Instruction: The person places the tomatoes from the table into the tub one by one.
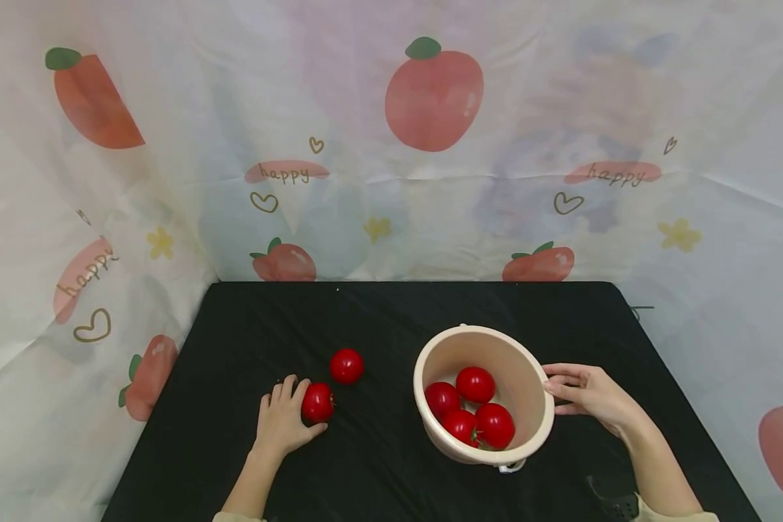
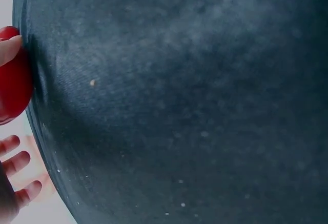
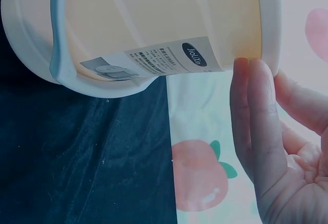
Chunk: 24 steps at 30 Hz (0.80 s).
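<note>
A red tomato [image 1: 317,403] lies between the thumb and spread fingers of my left hand [image 1: 279,422]. In the left wrist view, a fingertip overlaps the tomato [image 2: 14,88], while the other fingers [image 2: 18,162] stand apart from it. Just behind, a second tomato [image 1: 346,366] sits on the black tabletop. To the right is a cream bucket [image 1: 540,428] with several tomatoes [image 1: 475,384] inside. My right hand [image 1: 590,395] pinches its right rim, the thumb on one side and fingers [image 3: 264,111] against the outer wall. The fingers partly hide the rim.
The black table [image 1: 378,312] backs onto a printed curtain [image 1: 365,210], which also hangs along both sides. A pale handle [image 3: 59,34] runs along the bucket's outside, near a printed label [image 3: 169,57]. A dark strap [image 1: 620,505] shows at my right wrist.
</note>
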### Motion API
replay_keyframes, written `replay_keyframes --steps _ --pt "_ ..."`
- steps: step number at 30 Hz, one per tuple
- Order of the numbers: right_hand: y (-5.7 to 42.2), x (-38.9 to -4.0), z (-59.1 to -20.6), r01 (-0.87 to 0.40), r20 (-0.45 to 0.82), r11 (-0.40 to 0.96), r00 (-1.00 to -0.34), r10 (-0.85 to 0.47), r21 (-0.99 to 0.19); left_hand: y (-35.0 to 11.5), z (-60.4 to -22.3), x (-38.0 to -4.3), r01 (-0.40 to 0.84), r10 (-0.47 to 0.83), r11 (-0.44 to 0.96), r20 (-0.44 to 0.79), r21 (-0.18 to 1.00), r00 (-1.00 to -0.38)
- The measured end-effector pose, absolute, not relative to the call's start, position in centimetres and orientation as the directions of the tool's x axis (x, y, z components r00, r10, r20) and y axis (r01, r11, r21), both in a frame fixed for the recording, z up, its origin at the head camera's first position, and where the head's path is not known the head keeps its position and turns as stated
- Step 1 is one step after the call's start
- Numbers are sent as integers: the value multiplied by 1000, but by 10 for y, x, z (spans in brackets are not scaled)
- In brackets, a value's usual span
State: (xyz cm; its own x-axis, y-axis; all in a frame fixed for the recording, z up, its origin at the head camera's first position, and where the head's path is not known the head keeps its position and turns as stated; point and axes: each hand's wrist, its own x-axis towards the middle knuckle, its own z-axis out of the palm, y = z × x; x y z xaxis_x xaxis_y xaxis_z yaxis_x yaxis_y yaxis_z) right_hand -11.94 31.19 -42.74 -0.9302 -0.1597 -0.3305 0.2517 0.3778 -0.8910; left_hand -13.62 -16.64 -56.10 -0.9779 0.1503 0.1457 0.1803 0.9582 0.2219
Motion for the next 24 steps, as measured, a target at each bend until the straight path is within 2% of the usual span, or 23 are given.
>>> replay_keyframes --steps 9,14,21,24 --pt "312 -119 -428 251 -328 371 -931 -161 -894 -162 -565 -139 179 146 961 168 208 -975" --pt "312 -119 -427 244 -322 370 -932 -164 -896 -158 -555 -140 198 158 960 201 197 -967" --pt "313 -119 -427 245 -323 369 -932 -165 -897 -150 -515 -153 314 248 942 381 122 -891" --pt "312 -119 -427 243 -321 370 -932 -166 -897 -143 -493 -162 352 290 933 421 78 -860"
